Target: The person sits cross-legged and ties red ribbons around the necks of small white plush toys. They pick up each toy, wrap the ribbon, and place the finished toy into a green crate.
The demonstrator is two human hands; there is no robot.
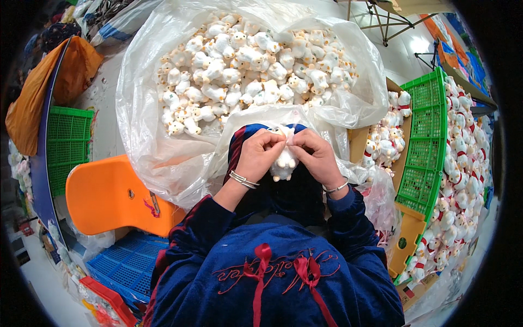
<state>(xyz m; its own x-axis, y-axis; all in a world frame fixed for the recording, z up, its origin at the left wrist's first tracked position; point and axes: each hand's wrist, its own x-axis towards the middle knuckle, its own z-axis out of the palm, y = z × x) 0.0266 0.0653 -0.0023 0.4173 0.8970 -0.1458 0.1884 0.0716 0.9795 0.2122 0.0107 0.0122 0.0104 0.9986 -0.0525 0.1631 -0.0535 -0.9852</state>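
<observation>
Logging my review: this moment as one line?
left hand: pinching white plush toy | right hand: pinching same toy | ahead: plastic bag of similar toys

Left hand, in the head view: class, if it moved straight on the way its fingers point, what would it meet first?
The left hand would first meet the white plush toy it pinches, then probably the right hand, though depth is unclear.

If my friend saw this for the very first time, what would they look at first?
Probably the big heap of white toys on the see-through plastic at the top. Then maybe the bright orange chair at the left, or the one toy in the middle, between the left hand and right hand.
</observation>
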